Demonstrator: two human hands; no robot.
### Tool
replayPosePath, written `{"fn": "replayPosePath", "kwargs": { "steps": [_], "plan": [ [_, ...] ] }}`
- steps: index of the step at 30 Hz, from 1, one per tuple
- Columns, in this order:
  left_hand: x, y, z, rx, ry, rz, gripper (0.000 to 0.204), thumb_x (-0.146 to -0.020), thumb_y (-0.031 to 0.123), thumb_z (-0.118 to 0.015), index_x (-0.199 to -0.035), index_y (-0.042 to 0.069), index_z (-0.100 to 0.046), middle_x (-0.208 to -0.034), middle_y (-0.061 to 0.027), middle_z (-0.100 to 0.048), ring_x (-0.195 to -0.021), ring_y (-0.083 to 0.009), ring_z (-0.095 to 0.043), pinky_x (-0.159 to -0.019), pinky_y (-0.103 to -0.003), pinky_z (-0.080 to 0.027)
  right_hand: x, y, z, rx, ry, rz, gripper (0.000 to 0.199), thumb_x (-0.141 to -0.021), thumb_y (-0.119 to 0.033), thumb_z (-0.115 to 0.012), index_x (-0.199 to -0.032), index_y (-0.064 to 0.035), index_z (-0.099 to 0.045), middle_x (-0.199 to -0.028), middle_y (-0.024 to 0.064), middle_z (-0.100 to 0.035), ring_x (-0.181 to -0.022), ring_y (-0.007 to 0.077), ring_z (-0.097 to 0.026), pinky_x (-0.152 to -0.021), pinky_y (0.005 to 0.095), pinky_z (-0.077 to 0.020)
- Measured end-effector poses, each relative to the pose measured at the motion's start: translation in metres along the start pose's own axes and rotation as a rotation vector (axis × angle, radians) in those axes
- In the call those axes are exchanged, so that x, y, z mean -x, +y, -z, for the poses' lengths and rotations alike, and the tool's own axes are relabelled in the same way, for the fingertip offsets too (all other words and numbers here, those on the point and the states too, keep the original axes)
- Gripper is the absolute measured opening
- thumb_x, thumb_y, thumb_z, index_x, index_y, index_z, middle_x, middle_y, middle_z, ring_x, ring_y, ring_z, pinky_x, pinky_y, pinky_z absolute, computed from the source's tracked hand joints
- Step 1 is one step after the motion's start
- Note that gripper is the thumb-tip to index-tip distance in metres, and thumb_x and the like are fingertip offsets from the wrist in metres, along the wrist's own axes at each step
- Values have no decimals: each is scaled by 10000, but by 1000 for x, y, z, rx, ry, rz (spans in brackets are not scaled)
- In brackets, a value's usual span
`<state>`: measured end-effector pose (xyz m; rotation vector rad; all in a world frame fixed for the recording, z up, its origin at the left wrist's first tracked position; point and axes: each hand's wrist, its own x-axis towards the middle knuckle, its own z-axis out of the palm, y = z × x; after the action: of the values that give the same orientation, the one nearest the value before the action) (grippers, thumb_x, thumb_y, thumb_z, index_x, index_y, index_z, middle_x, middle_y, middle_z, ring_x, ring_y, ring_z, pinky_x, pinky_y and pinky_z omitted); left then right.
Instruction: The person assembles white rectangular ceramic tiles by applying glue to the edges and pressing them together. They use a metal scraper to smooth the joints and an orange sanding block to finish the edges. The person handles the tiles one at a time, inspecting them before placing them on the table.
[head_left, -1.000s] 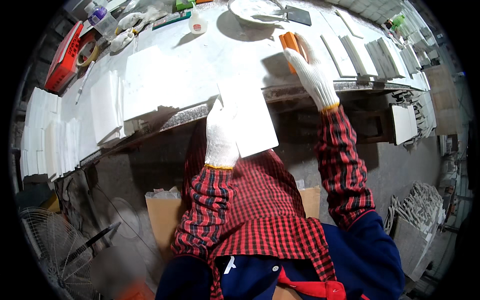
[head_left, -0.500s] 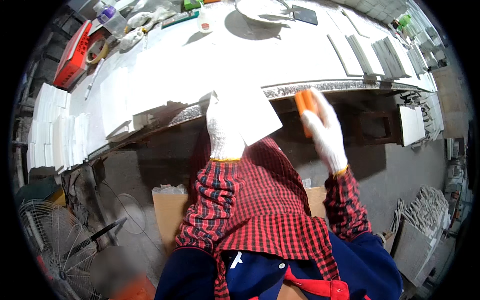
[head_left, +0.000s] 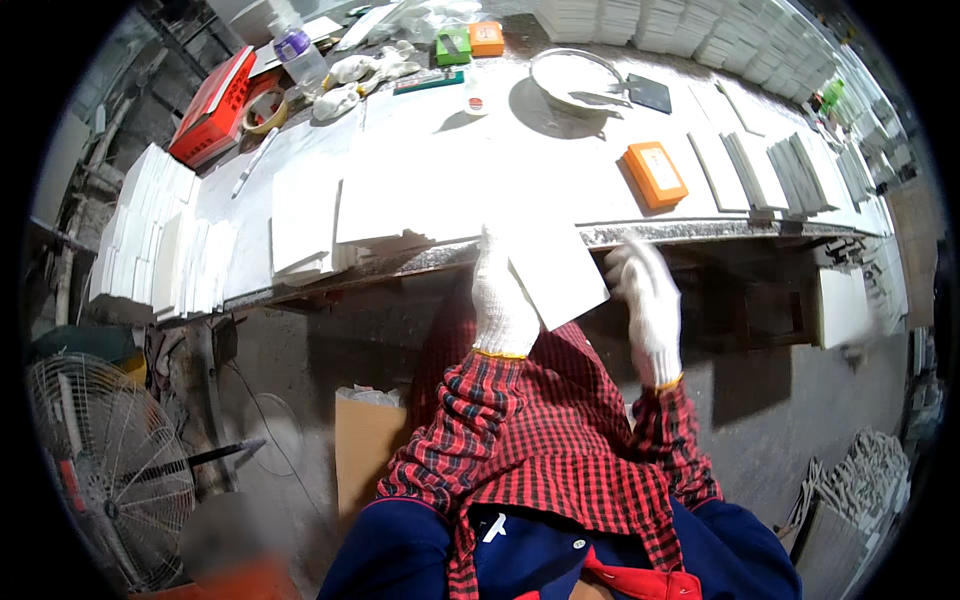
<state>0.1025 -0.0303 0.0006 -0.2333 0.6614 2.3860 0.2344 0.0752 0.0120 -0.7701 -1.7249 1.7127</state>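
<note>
White tile (head_left: 556, 270) in left hand (head_left: 502, 300) grip.

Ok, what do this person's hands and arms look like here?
Both the left hand and right hand wear white knit work gloves with thin yellow-orange cuff trim. The forearms are covered by long red-and-black checked shirt sleeves, worn with a dark blue garment.
</note>
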Motion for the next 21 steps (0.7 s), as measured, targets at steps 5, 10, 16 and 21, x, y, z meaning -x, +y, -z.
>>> {"fn": "replayPosePath", "kwargs": {
  "steps": [5, 10, 16, 21],
  "plan": [
    [13, -2, -10, -28, -64, 6, 524, -1052, 433, -532, -1395, 39, -499, -1273, -98, -625, -1151, -264, -623, -1016, -410, -502, 45, 26, -27, -334, -93, -241, 472, -1063, -282, -541, -1393, 55, -539, -1032, 19, -652, -903, 98, -594, -797, 258, -492],
    [13, 0, 5, -426, -206, -95, 395, -1035, 284, -603, -1276, -26, -559, -1182, -110, -642, -1091, -213, -622, -973, -348, -500, 13, -3, -34, -492, 28, -170, 537, -1085, -400, -415, -1420, 16, -477, -1286, 105, -629, -1099, 181, -608, -881, 343, -482],
    [20, 15, 3, -923, -477, -130, 399, -909, 38, -732, -1268, -48, -579, -1127, -91, -665, -1039, -148, -617, -911, -280, -508, -4, -13, -13, -447, 107, -106, 537, -1032, -486, -545, -1282, -11, -563, -1086, 81, -644, -924, 158, -612, -720, 309, -499],
    [7, 29, 7, -536, -519, 75, 580, -946, 67, -677, -1463, -29, -434, -1340, -126, -581, -1207, -242, -583, -1049, -364, -484, -16, -11, 1, -327, 155, -70, 484, -1034, -450, -555, -1242, -13, -582, -1050, 59, -640, -908, 157, -603, -745, 298, -492]
  ]
}}
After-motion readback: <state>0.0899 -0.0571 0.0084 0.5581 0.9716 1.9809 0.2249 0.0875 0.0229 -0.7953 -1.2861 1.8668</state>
